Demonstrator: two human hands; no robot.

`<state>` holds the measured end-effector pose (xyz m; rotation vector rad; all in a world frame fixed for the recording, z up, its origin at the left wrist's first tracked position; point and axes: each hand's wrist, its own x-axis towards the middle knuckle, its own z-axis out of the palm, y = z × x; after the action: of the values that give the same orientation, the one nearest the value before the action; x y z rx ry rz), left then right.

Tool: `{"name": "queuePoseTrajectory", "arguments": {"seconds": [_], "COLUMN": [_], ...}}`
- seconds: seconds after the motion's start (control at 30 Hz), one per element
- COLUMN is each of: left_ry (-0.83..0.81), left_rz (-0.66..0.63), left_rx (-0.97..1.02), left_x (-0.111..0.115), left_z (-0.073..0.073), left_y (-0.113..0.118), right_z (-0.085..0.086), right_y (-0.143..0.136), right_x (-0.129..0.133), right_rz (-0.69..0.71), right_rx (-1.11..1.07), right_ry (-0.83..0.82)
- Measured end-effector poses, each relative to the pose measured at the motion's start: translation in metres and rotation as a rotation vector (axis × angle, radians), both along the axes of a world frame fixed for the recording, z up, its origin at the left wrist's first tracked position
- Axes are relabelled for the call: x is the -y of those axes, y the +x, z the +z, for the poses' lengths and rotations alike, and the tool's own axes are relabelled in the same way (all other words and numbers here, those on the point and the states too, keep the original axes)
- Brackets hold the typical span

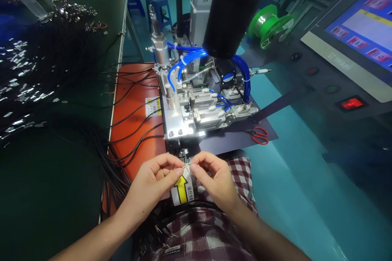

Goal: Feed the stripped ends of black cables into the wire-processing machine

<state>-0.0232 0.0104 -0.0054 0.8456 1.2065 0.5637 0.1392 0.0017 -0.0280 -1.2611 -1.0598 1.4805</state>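
Wires [187, 166], thin and pale, are pinched by fingertips of left hand [157, 174] and right hand [216, 174], at 6 o'clock from the smooth metal machine [176, 124]; loop-handled scissors [254, 133] lie at 4 o'clock.

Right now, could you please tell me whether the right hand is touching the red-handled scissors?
Apart: the head view shows dark mat between the right hand and the scissors.

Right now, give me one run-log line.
left hand: pinching pale strands; right hand: pinching them too; machine: ahead; red-handled scissors: on dark surface
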Motion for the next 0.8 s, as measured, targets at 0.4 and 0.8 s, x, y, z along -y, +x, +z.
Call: {"name": "queuePoseTrajectory", "arguments": {"seconds": [0.4,0.8], "left_ry": [0.119,0.426], "left_rz": [0.049,0.028], "left_rx": [-0.068,-0.217], "left_x": [0.003,0.006], "left_z": [-0.002,0.001], "left_y": [0.005,0.008], "right_z": [-0.004,-0.003], "right_y": [-0.005,-0.007], "right_x": [0.011,0.014], "right_rz": [0.045,0.035], "right_rx": [0.115,0.116], "right_ry": [0.014,-0.041]}}
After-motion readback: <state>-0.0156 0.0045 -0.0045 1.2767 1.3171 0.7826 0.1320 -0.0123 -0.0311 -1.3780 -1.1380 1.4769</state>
